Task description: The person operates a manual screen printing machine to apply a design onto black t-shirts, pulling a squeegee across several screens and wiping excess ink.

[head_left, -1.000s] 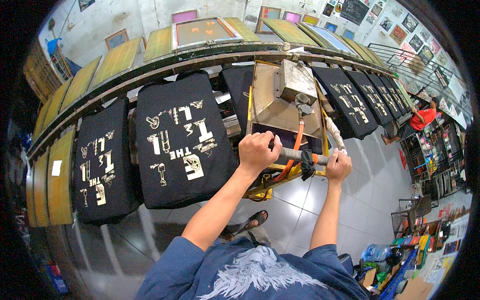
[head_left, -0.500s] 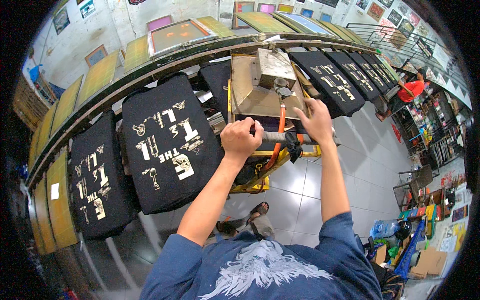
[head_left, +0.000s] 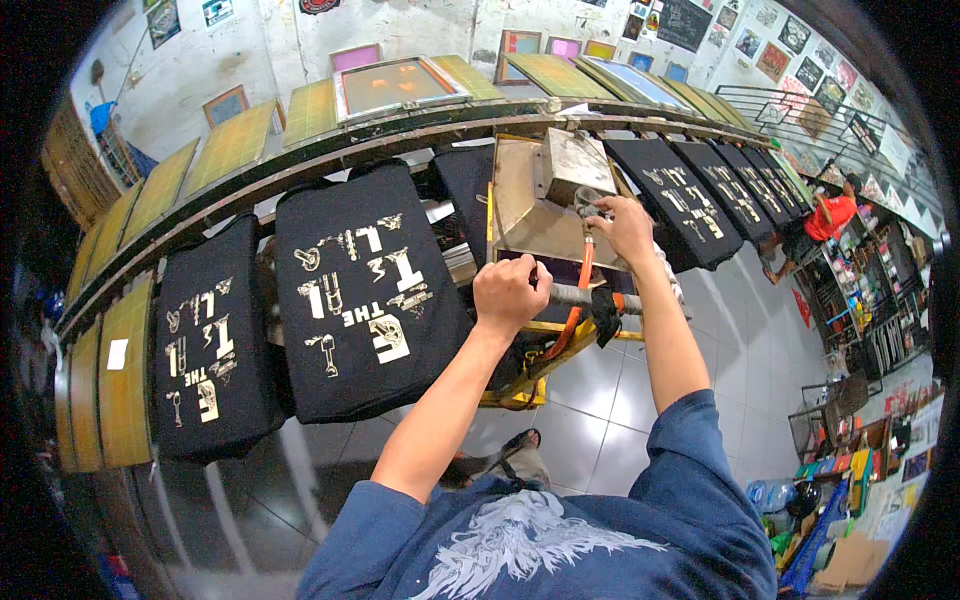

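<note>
My left hand [head_left: 511, 293] is closed round the left end of a grey-wrapped handle bar [head_left: 570, 295]. The bar runs along the near side of a metal hood [head_left: 525, 215] with a box [head_left: 575, 168] on top, carried on a yellow frame [head_left: 545, 372]. My right hand [head_left: 624, 229] pinches a round metal fitting [head_left: 592, 200] where an orange hose [head_left: 578, 315] joins the hood; its fingertips partly cover the fitting. A black wrap [head_left: 605, 315] is tied round the bar. Left of the hood lies a black T-shirt [head_left: 365, 290] with cream print, stretched flat.
More printed black shirts [head_left: 215, 340] lie along the rack, continuing on the right [head_left: 675, 195]. Yellow-green screens [head_left: 235, 150] lean behind a long rail. Far right, a person in a red top [head_left: 830, 215] is beside cluttered shelves [head_left: 870, 290]. A chair [head_left: 835, 410] stands on the tiled floor.
My right hand has moved from open above the bar to the metal fitting and closed on it. My left hand stays on the bar. The whole view has shifted slightly.
</note>
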A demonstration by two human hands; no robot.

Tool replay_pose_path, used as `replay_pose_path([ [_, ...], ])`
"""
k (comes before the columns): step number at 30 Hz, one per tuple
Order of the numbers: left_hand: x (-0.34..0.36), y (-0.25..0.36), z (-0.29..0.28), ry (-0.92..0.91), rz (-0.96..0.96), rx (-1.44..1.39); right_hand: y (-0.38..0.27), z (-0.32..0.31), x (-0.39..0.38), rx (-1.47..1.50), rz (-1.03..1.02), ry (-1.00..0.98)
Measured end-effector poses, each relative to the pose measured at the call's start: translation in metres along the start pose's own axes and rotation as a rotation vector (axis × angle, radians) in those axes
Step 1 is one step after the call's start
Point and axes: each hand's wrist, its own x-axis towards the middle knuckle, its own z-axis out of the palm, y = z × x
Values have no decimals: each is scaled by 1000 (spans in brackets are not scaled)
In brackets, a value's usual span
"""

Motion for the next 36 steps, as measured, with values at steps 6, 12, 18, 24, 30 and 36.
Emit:
replay_pose_path([
  [6,0,1,0,-14,10,26,-5,-10,4,16,72,-96],
  [12,-1,-2,0,-37,-12,52,-2,-11,10,-19,48,-154],
  [18,-1,0,1,-21,6,72,3,-14,14,-31,5,-189],
  [24,2,1,-1,-22,-19,37,-3,-31,-10,-50,-203,114],
  [30,0,-1,4,7,-19,35,23,-53,-96,-14,-78,310],
  [36,-4,4,12,-84,-16,100,63,-44,-154,-29,47,347],
])
